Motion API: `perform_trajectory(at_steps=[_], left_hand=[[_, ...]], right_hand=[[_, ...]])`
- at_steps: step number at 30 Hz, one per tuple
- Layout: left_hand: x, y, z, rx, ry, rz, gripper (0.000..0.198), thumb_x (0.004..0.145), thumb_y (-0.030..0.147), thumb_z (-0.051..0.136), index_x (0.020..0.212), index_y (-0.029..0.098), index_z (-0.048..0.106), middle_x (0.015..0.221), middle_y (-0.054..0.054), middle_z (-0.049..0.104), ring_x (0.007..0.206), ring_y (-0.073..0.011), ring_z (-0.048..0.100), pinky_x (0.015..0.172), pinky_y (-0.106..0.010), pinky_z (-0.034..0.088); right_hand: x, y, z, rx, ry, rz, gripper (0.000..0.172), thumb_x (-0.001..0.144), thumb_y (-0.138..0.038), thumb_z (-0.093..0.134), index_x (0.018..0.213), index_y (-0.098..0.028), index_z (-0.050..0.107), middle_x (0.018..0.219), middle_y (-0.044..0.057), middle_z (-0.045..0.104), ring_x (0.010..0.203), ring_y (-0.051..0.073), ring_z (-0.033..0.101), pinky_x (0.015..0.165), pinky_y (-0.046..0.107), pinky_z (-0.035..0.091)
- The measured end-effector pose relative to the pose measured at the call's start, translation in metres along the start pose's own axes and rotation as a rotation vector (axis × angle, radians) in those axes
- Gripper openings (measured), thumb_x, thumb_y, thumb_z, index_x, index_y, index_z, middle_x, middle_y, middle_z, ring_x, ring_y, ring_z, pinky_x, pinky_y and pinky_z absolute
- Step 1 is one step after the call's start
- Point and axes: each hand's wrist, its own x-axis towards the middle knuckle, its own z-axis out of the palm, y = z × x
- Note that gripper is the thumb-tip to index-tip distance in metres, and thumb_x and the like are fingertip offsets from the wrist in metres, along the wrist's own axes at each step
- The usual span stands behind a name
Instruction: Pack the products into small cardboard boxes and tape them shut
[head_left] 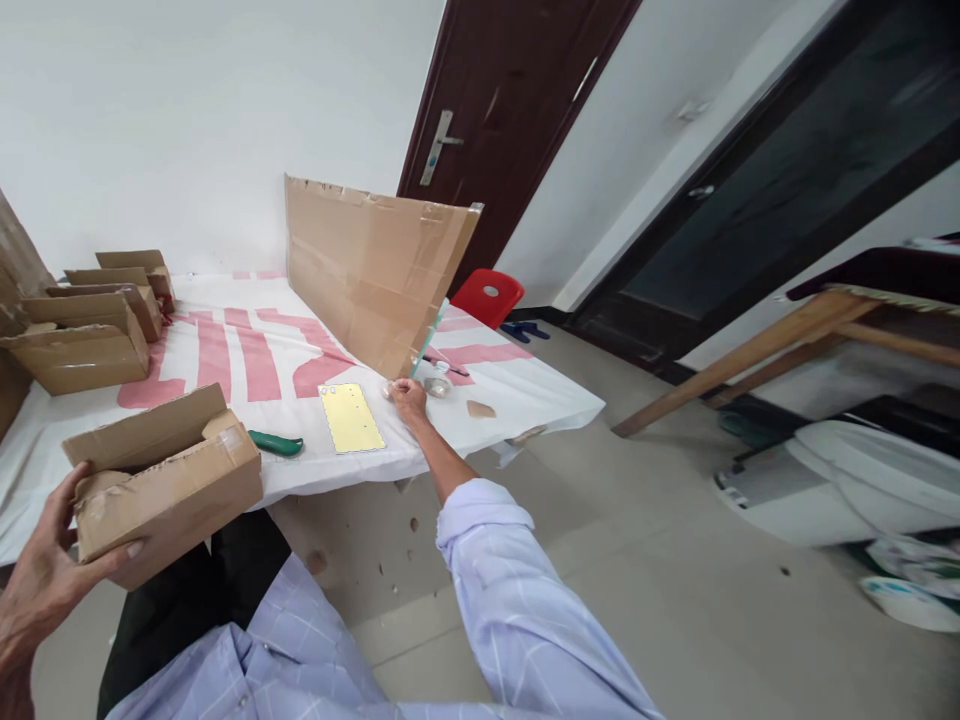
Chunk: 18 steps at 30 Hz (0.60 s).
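My left hand (56, 560) grips the near left end of an open cardboard box (176, 500), thumb on its front side and fingers at the left end. The box is tilted, over my lap and the table's front edge. At arm's length, my right hand (410, 400) is closed on the table, by the lower corner of a standing cardboard panel (367, 265). A small pale bit shows at its fingertips, too small to name. Just right of that hand lies a roll of clear tape (437, 387). A yellow card (352, 418) and a green-handled tool (276, 443) lie between my hands.
Several open cardboard boxes (90, 345) stand at the left on the white and red table cover (251, 355). A pen (444, 366) and a brown scrap (481, 409) lie at the right. Beyond are a red chair (487, 297), a wooden-legged table (742, 345) and a white bucket (862, 480).
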Motion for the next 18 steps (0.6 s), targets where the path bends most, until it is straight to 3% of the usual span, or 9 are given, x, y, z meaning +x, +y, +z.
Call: perform_trajectory(at_steps=[5, 10, 13, 18], left_hand=[[0.001, -0.003, 0.001, -0.028, 0.003, 0.004, 0.121, 0.061, 0.063, 0.092, 0.165, 0.035, 0.037, 0.161, -0.011, 0.053, 0.126, -0.0397, 0.068, 0.102, -0.056, 0.064], [0.002, -0.001, 0.001, -0.034, -0.010, -0.001, 0.122, 0.060, 0.062, 0.092, 0.165, 0.034, 0.036, 0.161, -0.013, 0.053, 0.129, -0.0411, 0.067, 0.102, -0.056, 0.063], [0.000, 0.004, 0.001, -0.047, -0.019, -0.004, 0.123, 0.060, 0.061, 0.093, 0.164, 0.031, 0.036, 0.161, -0.015, 0.052, 0.138, -0.0433, 0.060, 0.105, -0.056, 0.061], [-0.007, 0.012, -0.002, -0.018, -0.075, 0.017, 0.116, 0.072, 0.056, 0.090, 0.167, 0.030, 0.029, 0.170, -0.017, 0.039, 0.151, -0.0427, 0.049, 0.115, -0.057, 0.054]], right_hand=[[-0.003, -0.003, -0.001, -0.088, -0.048, 0.030, 0.049, 0.080, -0.052, 0.062, 0.113, -0.017, 0.073, 0.106, 0.013, 0.076, 0.093, 0.027, 0.067, 0.089, 0.040, 0.056], [-0.011, -0.012, -0.007, -0.202, -0.099, -0.040, 0.054, 0.092, -0.044, 0.055, 0.139, -0.020, 0.065, 0.116, 0.013, 0.075, 0.105, 0.028, 0.065, 0.097, 0.039, 0.052], [-0.018, -0.019, -0.009, -0.299, -0.140, -0.075, 0.044, 0.100, -0.039, 0.048, 0.133, -0.022, 0.071, 0.117, 0.013, 0.072, 0.114, 0.029, 0.062, 0.103, 0.039, 0.048], [-0.028, -0.031, -0.009, -0.462, -0.218, -0.068, 0.039, 0.104, -0.034, 0.044, 0.127, -0.022, 0.072, 0.128, 0.015, 0.066, 0.119, 0.030, 0.058, 0.103, 0.041, 0.046]])
